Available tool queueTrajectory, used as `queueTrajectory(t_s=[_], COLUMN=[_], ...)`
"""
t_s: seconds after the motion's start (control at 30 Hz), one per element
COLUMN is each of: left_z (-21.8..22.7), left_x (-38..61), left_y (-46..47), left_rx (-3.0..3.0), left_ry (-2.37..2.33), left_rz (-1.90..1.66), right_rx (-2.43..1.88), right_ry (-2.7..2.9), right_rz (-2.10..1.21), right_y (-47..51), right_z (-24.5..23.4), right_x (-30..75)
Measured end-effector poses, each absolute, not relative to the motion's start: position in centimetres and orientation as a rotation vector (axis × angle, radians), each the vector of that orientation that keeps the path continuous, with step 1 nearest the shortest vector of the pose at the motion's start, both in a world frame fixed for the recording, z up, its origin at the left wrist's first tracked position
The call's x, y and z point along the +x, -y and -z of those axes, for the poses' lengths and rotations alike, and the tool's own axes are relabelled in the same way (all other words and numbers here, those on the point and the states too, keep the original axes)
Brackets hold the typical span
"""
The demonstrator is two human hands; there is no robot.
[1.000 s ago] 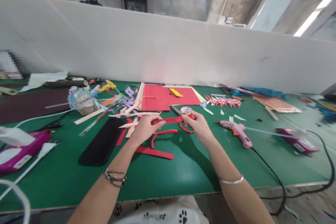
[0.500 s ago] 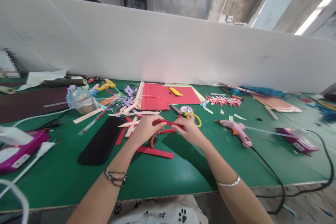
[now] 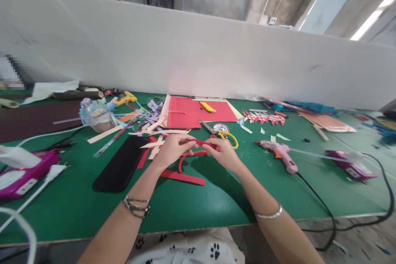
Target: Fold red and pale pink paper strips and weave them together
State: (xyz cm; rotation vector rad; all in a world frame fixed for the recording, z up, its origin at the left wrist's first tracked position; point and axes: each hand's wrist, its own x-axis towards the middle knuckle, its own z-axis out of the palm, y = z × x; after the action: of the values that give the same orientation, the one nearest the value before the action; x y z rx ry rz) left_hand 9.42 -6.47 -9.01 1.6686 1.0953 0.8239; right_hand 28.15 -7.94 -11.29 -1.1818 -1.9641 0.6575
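Just nearer us than the scissors, we pinch a red strip between the fingers of our left hand and right hand. From the scissors toward us, green surface runs to the near edge of the desk; rightward, a green gap parts them from the pink glue gun. Our forearms converge over that edge, hands turned inward.

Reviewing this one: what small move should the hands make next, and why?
Probably a short smoothing pinch along the red paper strip: the left hand and the right hand both hold it at their fingertips, close together, with only a short stretch showing between them. The scissors lie just beyond the right hand, so cutting seems less immediate.
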Motion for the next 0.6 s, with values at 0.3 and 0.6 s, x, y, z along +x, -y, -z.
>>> queueTrajectory(t_s=[0.3, 0.6], left_z=[9.34, 9.47], left_x=[9.47, 8.93], left_y=[6.23, 5.96], left_rx=[1.722, 1.801], left_ry=[-1.103, -1.115], left_rz=[-0.895, -0.928], right_rx=[-1.173, -1.151], right_ry=[1.889, 1.917], right_rz=[-0.760, -0.757], right_y=[8.07, 7.99], right_z=[11.31, 11.42], right_x=[27.82, 28.16])
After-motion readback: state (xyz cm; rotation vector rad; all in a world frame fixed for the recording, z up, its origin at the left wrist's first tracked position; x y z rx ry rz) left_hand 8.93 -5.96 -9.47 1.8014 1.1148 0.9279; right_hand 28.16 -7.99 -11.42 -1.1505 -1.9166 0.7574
